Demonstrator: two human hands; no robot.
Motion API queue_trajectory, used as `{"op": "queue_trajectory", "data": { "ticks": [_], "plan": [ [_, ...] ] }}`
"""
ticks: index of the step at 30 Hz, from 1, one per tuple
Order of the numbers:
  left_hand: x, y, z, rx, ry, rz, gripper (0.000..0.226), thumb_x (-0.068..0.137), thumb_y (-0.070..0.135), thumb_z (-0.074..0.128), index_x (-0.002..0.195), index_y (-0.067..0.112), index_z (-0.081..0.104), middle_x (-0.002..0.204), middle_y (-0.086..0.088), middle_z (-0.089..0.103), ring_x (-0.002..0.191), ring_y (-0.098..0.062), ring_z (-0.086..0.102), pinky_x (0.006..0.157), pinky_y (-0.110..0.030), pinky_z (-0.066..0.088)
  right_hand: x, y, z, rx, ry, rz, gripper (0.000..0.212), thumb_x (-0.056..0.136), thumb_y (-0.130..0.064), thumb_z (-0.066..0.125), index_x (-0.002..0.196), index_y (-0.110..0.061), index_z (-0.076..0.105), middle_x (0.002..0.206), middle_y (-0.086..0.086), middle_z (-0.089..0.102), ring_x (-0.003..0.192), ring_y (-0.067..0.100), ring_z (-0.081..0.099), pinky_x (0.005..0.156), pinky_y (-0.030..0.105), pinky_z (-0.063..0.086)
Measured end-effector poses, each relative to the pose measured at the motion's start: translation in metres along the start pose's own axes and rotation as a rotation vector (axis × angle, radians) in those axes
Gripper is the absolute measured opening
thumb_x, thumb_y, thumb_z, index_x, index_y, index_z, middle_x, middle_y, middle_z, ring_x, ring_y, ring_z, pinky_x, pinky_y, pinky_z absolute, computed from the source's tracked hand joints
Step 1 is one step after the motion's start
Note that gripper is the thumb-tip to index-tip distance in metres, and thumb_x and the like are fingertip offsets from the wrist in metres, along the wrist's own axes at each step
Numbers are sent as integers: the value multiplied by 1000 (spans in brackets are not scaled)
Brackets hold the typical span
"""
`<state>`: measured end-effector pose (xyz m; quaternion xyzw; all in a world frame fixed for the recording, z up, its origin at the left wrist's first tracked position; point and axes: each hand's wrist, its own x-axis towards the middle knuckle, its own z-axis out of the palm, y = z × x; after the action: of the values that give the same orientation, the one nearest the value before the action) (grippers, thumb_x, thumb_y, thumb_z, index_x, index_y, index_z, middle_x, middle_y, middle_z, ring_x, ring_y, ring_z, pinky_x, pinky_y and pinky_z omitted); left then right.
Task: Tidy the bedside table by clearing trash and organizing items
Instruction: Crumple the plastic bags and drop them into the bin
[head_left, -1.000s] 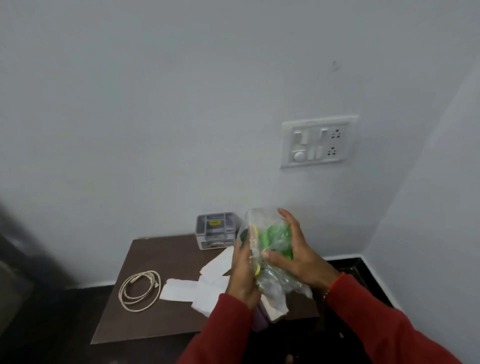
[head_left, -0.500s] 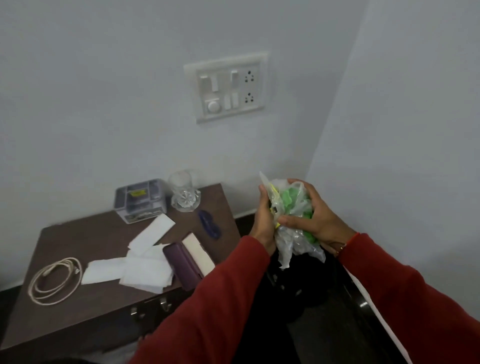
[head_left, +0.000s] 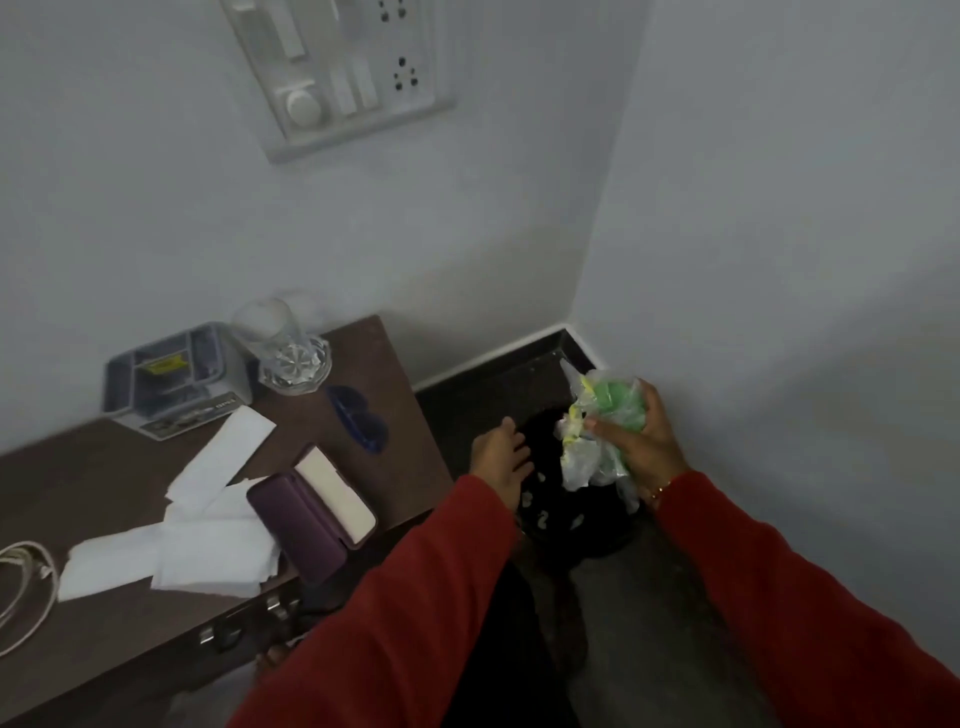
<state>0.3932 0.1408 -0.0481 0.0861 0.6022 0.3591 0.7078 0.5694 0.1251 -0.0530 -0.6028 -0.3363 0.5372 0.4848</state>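
My right hand (head_left: 641, 444) grips a crumpled clear plastic bag with green and yellow bits (head_left: 597, 431), held over a black perforated trash bin (head_left: 566, 519) on the floor right of the bedside table (head_left: 374, 353). My left hand (head_left: 501, 462) is open, fingers apart, beside the bin's left rim and apart from the bag. White tissue papers (head_left: 182, 540) lie spread on the table. Against them rests a purple case (head_left: 304, 519), open and showing a cream lining.
At the back of the table stand a grey organizer box (head_left: 166, 379) and a clear glass (head_left: 283, 353). A blue item (head_left: 358, 418) lies near the right edge, a coiled white cable (head_left: 23, 582) at far left. A switch panel (head_left: 332, 67) is on the wall.
The view swung right and down toward the corner. The bag moved right, off the table, to above the bin. My left hand let go of it; only my right hand holds it now.
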Motion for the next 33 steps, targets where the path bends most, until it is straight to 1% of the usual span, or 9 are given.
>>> {"op": "queue_trajectory", "data": {
  "ticks": [3,5,7,8,11,15,20,23,33],
  "plan": [
    [17,2,-6,127,72,-8,46,109,20,41,149,-2,41,152,-18,47,138,-35,47,111,-44,42,21,31,-5,-82,18,33,58,77,6,74,123,-19,49,116,12,63,99,26,67,81,44,59],
    [23,-1,-3,259,45,47,29,107,20,44,125,6,62,129,-12,60,116,-26,60,105,-40,45,37,56,-6,-127,5,69,61,75,3,77,125,-18,48,121,20,61,108,38,64,88,58,55],
    [25,-4,4,427,16,106,22,102,20,52,87,17,68,96,-5,64,84,-15,60,93,-33,46,44,76,-1,-178,25,113,64,76,0,77,127,-23,47,120,12,62,110,35,63,90,51,55],
    [24,-7,5,530,-7,141,23,98,23,57,83,14,71,91,-6,68,83,-18,63,93,-33,49,44,83,2,-231,34,130,64,77,-6,77,128,-30,46,118,5,62,108,30,63,90,46,55],
    [18,-15,5,817,-98,236,30,101,26,53,107,7,75,113,-17,73,105,-31,67,86,-31,50,53,107,8,-443,13,144,68,80,-24,75,135,-40,39,126,1,59,110,24,60,94,42,51],
    [11,-13,4,965,-113,301,32,105,25,48,123,11,69,125,-11,69,108,-24,64,81,-22,41,73,136,4,-717,-72,204,79,78,-30,73,146,-29,34,143,8,49,126,32,50,104,42,43],
    [14,-16,7,1027,-123,339,33,104,30,50,125,13,68,128,-9,67,116,-24,62,88,-27,46,74,151,-9,-931,-190,400,111,72,-36,79,151,-48,2,161,12,6,143,45,23,114,54,30],
    [14,-16,8,1019,-128,357,29,103,29,51,121,14,69,125,-9,67,113,-23,62,87,-28,48,72,148,-12,-1036,-248,422,114,76,-33,79,151,-48,-6,162,16,-9,147,48,11,117,55,23],
    [4,-22,6,1032,-80,392,26,98,38,51,111,23,68,125,-4,64,115,-25,61,101,-51,50,62,139,2,-1265,-123,187,78,88,-33,62,152,-38,18,160,13,13,144,39,16,110,57,27]
  ]
}}
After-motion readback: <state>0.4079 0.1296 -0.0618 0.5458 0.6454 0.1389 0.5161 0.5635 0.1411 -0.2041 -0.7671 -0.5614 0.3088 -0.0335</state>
